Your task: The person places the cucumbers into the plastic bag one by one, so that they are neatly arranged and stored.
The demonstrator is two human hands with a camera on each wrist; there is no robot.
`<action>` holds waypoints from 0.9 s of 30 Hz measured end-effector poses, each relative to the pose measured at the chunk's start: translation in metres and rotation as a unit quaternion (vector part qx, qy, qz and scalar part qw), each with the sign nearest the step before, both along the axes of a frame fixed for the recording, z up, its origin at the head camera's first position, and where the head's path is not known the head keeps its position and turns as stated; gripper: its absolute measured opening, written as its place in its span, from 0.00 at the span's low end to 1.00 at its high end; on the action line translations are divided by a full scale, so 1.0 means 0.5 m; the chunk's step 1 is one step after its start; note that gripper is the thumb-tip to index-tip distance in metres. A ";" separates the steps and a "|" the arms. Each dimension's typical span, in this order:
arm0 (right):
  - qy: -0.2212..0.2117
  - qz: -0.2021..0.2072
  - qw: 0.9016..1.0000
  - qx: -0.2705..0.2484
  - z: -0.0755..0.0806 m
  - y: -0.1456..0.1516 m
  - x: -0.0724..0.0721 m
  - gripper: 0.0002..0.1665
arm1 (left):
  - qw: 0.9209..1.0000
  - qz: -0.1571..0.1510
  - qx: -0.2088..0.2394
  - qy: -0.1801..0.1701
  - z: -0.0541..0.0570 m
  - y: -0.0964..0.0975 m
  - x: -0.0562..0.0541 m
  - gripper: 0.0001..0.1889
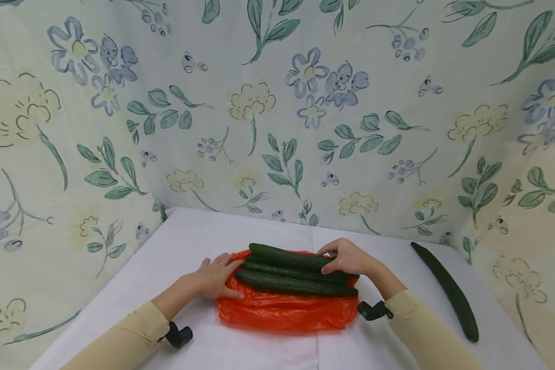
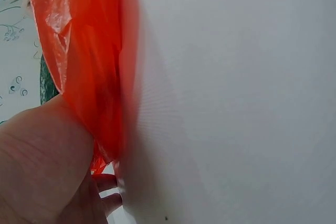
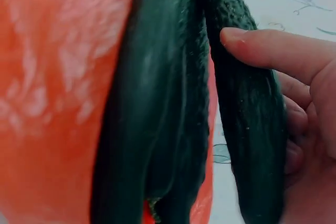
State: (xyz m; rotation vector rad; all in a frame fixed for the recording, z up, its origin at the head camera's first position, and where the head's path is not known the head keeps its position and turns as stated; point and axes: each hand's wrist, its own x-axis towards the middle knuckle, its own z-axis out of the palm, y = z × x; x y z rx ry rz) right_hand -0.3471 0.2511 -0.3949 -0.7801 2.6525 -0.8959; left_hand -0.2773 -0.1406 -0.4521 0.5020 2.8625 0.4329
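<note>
Dark green cucumbers lie side by side on a crumpled red plastic bag [image 1: 287,314]. My right hand [image 1: 349,258] grips the rearmost cucumber [image 1: 282,255] near its right end. In the right wrist view the thumb presses on one side of this cucumber [image 3: 252,119], with the fingers round the other; a gap separates it from its neighbours [image 3: 157,87]. My left hand [image 1: 215,277] rests on the bag's left end with fingers spread, beside the tips of the front cucumbers [image 1: 291,283]. In the left wrist view the bag's edge [image 2: 86,40] hangs over part of that hand.
Another long, slightly curved cucumber [image 1: 448,288] lies alone at the right of the white table [image 1: 203,231]. Floral cloth [image 1: 277,118] hangs behind the table and along both sides.
</note>
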 end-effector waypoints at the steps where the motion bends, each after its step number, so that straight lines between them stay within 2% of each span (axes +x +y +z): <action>1: -0.001 0.002 1.000 0.005 -0.002 0.000 -0.001 0.22 | 1.000 0.001 -0.002 0.000 0.002 0.001 0.001 0.54; 8: 0.007 0.017 0.999 0.035 -0.015 0.005 -0.013 0.23 | 1.000 0.005 0.002 -0.001 0.016 0.002 0.008 0.54; 13: -0.009 0.008 0.999 0.044 -0.018 0.004 -0.012 0.24 | 1.000 0.004 0.005 -0.003 0.006 0.001 0.007 0.54; 16: -0.003 0.000 0.999 0.043 -0.020 0.005 -0.009 0.24 | 1.000 0.006 0.008 -0.004 0.002 0.000 0.007 0.54; 22: 0.025 -0.009 1.000 0.016 -0.021 0.021 0.004 0.21 | 1.000 0.004 0.005 -0.007 0.002 -0.003 0.009 0.54; 27: 0.038 -0.053 0.997 -0.042 -0.009 0.044 0.012 0.20 | 1.000 -0.001 0.006 -0.002 0.007 -0.007 0.008 0.54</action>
